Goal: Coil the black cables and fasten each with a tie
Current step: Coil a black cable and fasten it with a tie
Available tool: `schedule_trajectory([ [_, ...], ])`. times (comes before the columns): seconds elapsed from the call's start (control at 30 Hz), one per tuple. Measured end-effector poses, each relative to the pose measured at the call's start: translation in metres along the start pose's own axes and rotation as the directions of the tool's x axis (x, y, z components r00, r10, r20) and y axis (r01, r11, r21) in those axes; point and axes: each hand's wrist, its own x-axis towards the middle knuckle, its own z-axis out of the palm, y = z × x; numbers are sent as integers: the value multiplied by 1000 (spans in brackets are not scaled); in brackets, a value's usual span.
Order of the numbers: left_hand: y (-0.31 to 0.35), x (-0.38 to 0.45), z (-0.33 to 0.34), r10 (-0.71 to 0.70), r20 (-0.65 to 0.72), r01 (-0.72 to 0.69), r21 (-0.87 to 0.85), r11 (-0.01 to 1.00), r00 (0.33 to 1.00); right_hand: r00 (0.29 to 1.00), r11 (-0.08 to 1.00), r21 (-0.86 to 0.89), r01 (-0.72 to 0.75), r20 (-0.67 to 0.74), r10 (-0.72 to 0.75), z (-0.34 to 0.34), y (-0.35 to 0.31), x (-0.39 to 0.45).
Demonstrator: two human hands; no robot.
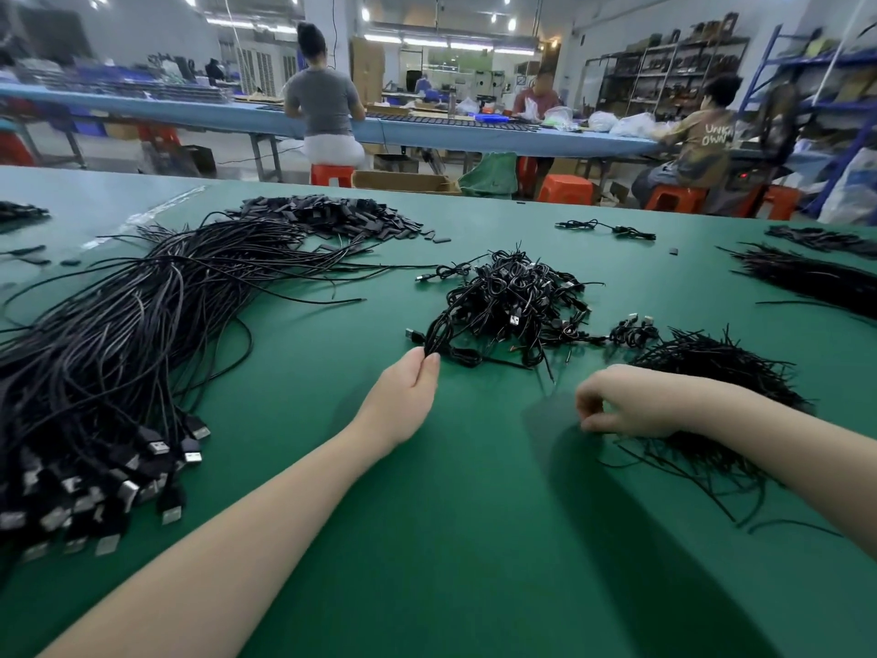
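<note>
Pinched between the thumb and fingertips of the left hand (412, 387) is a coiled cable (439, 332), held at the near edge of the heap of coils (510, 301) in the middle of the green table (451, 539). Its USB plug sticks out just left of the fingers. The right hand (621, 403) rests at the near left edge of the tie pile (702, 372), with fingers curled and thumb meeting them as if pinching a tie; the view is too blurred there to tell whether it holds one.

Largest on the table is the bundle of loose cables (118, 334) at the left, fanned toward the far side, with its silver USB plugs (95, 491) bunched at the near left edge. The heap of coils lies well apart from it, to its right. The tie pile sits just right of the heap, the right forearm lying across it. A second bundle of black strands (807, 277) lies at the far right. A flat pile of small black pieces (332, 213) sits at the far side, beyond the loose cables. One lone coiled cable (607, 227) lies apart near the far edge.

Beyond the table, three people sit on orange stools (332, 173) at a long blue bench (427, 125), with shelving (664, 73) behind them.
</note>
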Motion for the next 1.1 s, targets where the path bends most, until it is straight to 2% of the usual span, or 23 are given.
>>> schedule_trajectory([
  [0.07,-1,1,-1,-25,21,26,-85,996,999,980,995,90,34,-199,-16,0,-3,-2],
  [0.17,-1,4,-2,-57,79,72,-211,975,995,846,974,202,99,-533,24,0,-9,-1],
  [0.3,-2,5,-4,-65,109,88,-213,973,992,742,971,200,130,-670,39,1,-32,7],
  [0.37,-3,4,-4,-65,104,83,-185,979,992,692,932,288,218,-719,61,-2,-50,13],
  [0.43,-4,4,-3,-55,78,63,-107,992,995,649,864,383,326,-755,90,-5,-70,19],
  [0.5,-5,4,0,-26,49,25,23,999,998,636,813,420,404,-768,81,-5,-89,24],
  [0.63,-4,2,2,46,35,-54,248,967,998,624,789,419,450,-779,58,-2,-110,32],
  [0.87,-1,-1,2,109,55,-121,307,944,992,566,818,352,456,-824,40,0,-109,33],
  [1.1,4,-7,4,115,33,-120,297,947,993,662,771,467,433,-745,80,-2,-114,33],
])
